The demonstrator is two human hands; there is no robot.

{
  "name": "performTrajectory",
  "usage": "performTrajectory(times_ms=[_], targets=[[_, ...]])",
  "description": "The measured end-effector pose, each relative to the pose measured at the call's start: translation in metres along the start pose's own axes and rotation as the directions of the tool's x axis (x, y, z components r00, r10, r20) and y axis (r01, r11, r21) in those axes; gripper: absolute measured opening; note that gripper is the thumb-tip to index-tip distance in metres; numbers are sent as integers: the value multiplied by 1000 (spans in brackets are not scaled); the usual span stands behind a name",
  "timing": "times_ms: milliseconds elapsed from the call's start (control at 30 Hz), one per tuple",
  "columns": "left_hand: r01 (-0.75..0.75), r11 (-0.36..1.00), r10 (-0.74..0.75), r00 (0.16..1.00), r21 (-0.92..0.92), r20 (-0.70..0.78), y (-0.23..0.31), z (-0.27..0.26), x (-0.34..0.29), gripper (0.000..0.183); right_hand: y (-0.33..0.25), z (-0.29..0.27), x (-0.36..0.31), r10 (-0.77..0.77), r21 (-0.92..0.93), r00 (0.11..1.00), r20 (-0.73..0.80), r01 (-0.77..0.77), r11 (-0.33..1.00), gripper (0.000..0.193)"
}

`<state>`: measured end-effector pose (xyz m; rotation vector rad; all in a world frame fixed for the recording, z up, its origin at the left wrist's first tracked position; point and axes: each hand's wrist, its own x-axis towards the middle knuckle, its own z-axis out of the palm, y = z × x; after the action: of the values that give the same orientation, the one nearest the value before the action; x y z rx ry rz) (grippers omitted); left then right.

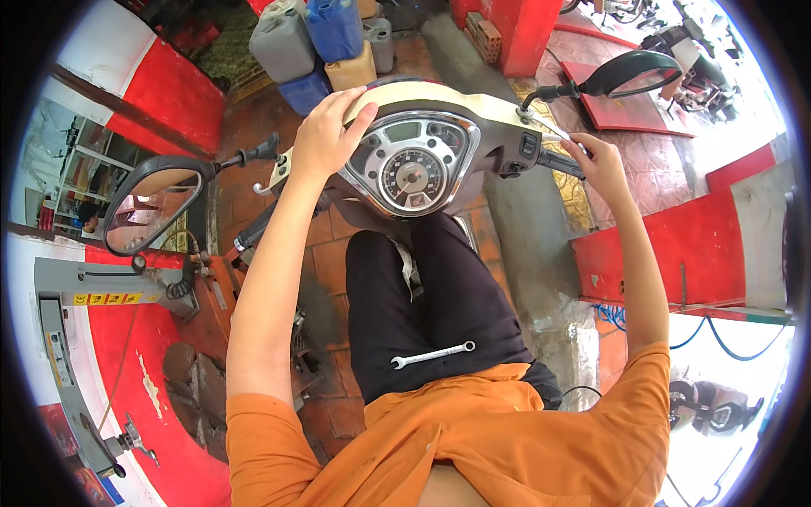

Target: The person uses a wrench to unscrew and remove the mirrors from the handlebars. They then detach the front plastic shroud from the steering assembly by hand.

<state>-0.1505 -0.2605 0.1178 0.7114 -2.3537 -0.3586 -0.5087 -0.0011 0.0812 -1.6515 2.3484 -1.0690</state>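
A cream and dark scooter front with a round dial (pixel 412 176) faces me. My left hand (pixel 325 135) lies on the cream handlebar cover (pixel 431 95), fingers stretched out and holding nothing. Beside the right grip (pixel 559 163), my right hand (pixel 598 162) pinches the end of a slim silver bar (pixel 551 128). That bar runs to the foot of the right mirror (pixel 632 74); whether it is a wrench or the brake lever is unclear. A combination wrench (pixel 432 355) rests across my lap.
The left mirror (pixel 156 203) sticks out beside my left forearm. Several plastic jerrycans (pixel 283 42) stand beyond the scooter. A grey lift arm (pixel 110 283) is on the left, and a red and white block (pixel 667 245) on the right. Parked motorbikes (pixel 697 59) stand at far right.
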Motion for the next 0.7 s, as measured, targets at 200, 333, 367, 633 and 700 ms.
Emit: performTrajectory(times_ms=[200, 333, 367, 633, 700], targets=[[-5, 1000, 5, 1000, -2, -12, -2, 1, 0, 48, -11, 0, -5, -59, -242, 992, -108, 31, 970, 31], [-6, 1000, 6, 1000, -17, -25, -1, 5, 1, 53, -10, 3, -21, -145, -342, 951, -275, 44, 939, 26], [-5, 1000, 5, 1000, -23, -22, -1, 8, 1, 53, -9, 6, -32, -92, -299, 933, -347, -17, 954, 25], [13, 1000, -14, 1000, -5, -23, -5, -1, -4, 56, -118, 62, -219, -349, 160, 911, 220, 319, 934, 24], [12, 1000, -13, 1000, -16, -21, -4, 2, -3, 57, -132, 81, -251, -338, 267, 911, 235, 274, 924, 22]])
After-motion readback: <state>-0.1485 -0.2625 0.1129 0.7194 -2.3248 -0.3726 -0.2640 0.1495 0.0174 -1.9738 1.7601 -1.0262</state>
